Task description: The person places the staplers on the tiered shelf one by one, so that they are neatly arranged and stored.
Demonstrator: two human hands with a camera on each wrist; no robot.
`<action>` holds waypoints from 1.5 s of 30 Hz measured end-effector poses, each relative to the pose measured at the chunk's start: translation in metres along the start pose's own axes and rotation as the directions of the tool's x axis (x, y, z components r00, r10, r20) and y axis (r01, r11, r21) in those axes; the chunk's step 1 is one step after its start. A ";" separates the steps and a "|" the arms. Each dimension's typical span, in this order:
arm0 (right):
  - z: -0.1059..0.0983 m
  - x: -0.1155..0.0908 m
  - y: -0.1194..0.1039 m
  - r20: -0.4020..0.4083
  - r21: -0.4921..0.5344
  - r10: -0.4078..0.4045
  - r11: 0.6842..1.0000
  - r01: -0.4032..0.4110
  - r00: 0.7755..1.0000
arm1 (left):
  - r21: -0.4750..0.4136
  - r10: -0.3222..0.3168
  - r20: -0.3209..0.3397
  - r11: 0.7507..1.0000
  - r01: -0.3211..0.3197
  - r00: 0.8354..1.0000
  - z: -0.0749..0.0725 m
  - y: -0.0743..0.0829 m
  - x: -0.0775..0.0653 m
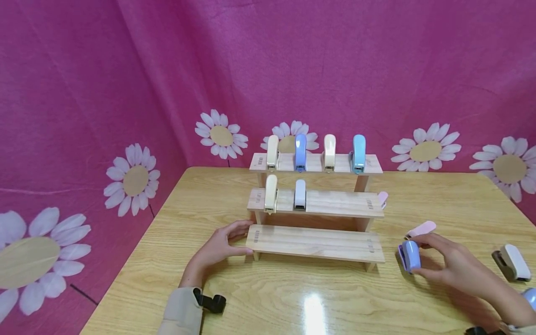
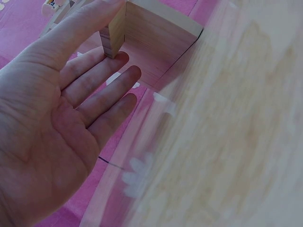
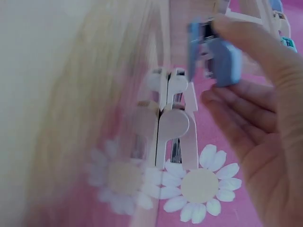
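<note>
On the right of the head view my right hand [image 1: 454, 263] pinches a periwinkle-blue stapler [image 1: 411, 256] between thumb and fingers. The right wrist view shows this stapler [image 3: 225, 59] held off the table, tilted on its side. My left hand [image 1: 219, 249] lies at the left end of the lowest board of a three-step wooden rack [image 1: 314, 242], its thumb by the front corner. In the left wrist view that hand's fingers [image 2: 111, 92] are nearly straight beside the board end. Several staplers, among them a light-blue one [image 1: 358, 151], stand on the top step. A cream stapler [image 1: 271, 193] and a white stapler [image 1: 300, 193] stand on the middle step.
A pink stapler [image 1: 422, 229] lies just behind my right hand, and another pink one [image 1: 383, 198] is partly hidden by the rack. A white stapler with a dark base [image 1: 515, 263] and a blue object [image 1: 531, 296] are at the far right. A magenta flowered cloth [image 1: 335, 70] hangs behind the table.
</note>
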State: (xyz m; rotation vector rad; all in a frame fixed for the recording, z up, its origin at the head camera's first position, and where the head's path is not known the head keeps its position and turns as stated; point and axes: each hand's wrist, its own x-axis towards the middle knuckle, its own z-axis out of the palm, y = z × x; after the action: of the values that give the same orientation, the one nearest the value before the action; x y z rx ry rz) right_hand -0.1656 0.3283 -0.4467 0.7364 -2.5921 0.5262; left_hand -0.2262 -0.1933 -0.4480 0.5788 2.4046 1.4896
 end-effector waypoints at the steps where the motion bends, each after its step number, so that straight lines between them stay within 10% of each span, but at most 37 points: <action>1: -0.001 0.002 0.000 -0.024 0.001 -0.007 1.000 0.007 1.000 | -0.002 -0.001 0.003 1.000 0.001 1.000 0.000 0.003 -0.001; 14: -0.010 0.027 -0.008 -0.194 0.020 -0.084 0.996 0.090 0.977 | -0.015 0.010 0.003 1.000 -0.010 1.000 0.000 -0.010 0.002; 45: -0.016 0.107 -0.045 -0.244 0.020 -0.195 0.978 0.206 0.950 | -0.006 0.021 0.003 1.000 -0.021 1.000 0.000 -0.011 0.003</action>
State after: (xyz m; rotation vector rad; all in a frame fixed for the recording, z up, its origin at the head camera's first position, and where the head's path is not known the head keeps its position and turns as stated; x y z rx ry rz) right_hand -0.2200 0.2558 -0.3722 0.8815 -2.2578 0.5745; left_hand -0.2310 -0.1958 -0.4577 0.6066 2.3985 1.5033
